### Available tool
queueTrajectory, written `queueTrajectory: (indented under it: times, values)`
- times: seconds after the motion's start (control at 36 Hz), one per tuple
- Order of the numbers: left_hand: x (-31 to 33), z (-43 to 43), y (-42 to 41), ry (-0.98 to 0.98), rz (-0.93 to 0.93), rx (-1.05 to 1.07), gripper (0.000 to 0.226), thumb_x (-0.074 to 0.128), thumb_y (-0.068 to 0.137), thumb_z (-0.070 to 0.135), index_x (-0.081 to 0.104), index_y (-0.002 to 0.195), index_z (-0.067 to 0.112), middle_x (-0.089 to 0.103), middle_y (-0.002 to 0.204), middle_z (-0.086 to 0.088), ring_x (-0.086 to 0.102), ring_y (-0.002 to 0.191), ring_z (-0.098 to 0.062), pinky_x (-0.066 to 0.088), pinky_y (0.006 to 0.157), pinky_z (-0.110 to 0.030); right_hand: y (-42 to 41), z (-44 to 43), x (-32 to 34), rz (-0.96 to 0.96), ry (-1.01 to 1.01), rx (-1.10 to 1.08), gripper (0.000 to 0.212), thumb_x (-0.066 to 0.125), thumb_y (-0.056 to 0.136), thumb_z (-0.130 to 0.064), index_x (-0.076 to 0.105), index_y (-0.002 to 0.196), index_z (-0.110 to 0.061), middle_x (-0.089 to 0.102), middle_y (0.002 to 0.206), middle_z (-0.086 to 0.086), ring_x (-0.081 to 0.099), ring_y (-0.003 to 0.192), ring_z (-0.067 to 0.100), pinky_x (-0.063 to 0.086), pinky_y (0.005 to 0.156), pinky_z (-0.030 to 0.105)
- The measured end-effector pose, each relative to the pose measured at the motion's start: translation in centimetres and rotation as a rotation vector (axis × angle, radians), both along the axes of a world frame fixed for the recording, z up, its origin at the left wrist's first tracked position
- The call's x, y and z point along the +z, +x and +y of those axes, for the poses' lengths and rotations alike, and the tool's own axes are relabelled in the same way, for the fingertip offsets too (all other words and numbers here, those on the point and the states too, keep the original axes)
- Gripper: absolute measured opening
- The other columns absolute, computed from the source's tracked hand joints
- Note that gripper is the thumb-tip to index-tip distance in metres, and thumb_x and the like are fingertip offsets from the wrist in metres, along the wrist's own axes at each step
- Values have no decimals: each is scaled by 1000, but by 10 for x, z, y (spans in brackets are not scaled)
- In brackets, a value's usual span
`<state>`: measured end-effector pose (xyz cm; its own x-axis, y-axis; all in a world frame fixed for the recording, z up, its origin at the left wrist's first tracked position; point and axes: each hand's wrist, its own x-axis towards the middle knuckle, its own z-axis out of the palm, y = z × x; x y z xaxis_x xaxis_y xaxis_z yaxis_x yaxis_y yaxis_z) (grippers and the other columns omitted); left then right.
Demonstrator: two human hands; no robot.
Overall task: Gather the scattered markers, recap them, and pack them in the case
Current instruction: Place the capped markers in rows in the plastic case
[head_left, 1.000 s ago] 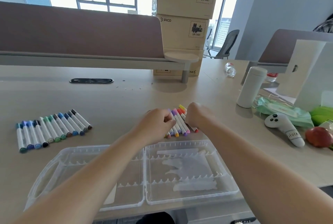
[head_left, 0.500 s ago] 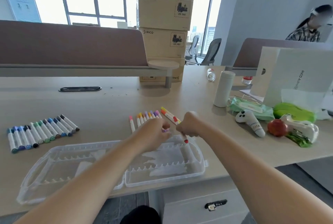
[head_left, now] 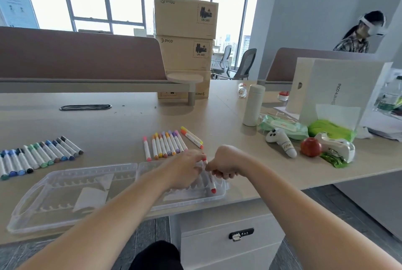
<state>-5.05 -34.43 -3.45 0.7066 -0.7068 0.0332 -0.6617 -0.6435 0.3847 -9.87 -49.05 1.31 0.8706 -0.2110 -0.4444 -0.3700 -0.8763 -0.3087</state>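
Observation:
An open clear plastic case [head_left: 65,185] lies at the desk's front edge. Over its right half, my left hand [head_left: 187,168] and my right hand [head_left: 224,164] both pinch a red-capped marker [head_left: 210,180], whose lower end points into the case at its right side. Behind the case lies a row of warm-coloured capped markers [head_left: 166,143], with one yellow-and-orange marker [head_left: 192,137] set apart at an angle. A row of blue, green and grey capped markers [head_left: 37,156] lies at the left.
At the right of the desk stand a white bottle [head_left: 253,104], a white controller [head_left: 282,141], a red apple [head_left: 311,146], a tape dispenser [head_left: 337,148] and a white box [head_left: 332,93]. Cardboard boxes [head_left: 185,45] are stacked behind. A person stands far right.
Both hands lifted a red marker from the warm-coloured row and brought it down toward me over the case's right half. The camera view rose and swung right.

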Motion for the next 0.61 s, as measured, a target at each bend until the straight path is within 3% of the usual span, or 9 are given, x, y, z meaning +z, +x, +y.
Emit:
queueTrajectory:
  times: [0.08, 0.19, 0.28, 0.5, 0.61]
  values:
    - [-4, -1, 2, 22, -6, -25, 33, 42, 103, 27, 54, 133, 25, 52, 131, 9, 47, 125, -12, 38, 110, -33, 2, -1, 0, 42, -30, 24, 44, 51, 100, -29, 47, 60, -12, 43, 49, -1, 33, 43, 13, 28, 41, 21]
    - [-10, 0, 8, 8, 14, -5, 47, 51, 97, 43, 48, 142, 31, 40, 150, 11, 34, 141, -14, 28, 118, -38, 5, 0, 1, 104, -52, 41, 44, 51, 100, -29, 45, 60, -12, 42, 55, 1, 32, 47, 14, 27, 44, 21]
    - [-10, -1, 9, 22, 16, -21, 61, 55, 91, 55, 43, 147, 31, 26, 159, 13, 22, 147, -11, 22, 121, -41, 10, 1, 2, 144, -59, 42, 45, 52, 101, -31, 44, 61, -12, 41, 44, -2, 32, 46, 14, 28, 43, 21]
    - [-9, -1, 8, 24, -30, -19, 74, 61, 84, 62, 42, 147, 29, 31, 156, 15, 39, 139, -16, 35, 114, -40, 15, 0, 1, 152, -50, 91, 36, 54, 100, -32, 49, 72, -10, 43, 63, 2, 34, 50, 14, 31, 47, 21]
    - [-12, -1, 8, 26, -57, -37, 80, 60, 80, 68, 45, 145, 25, 38, 150, 14, 38, 136, -11, 34, 114, -37, 15, -2, 1, 145, -27, 85, 23, 59, 97, -27, 57, 85, -8, 47, 65, 3, 37, 51, 14, 34, 48, 20]
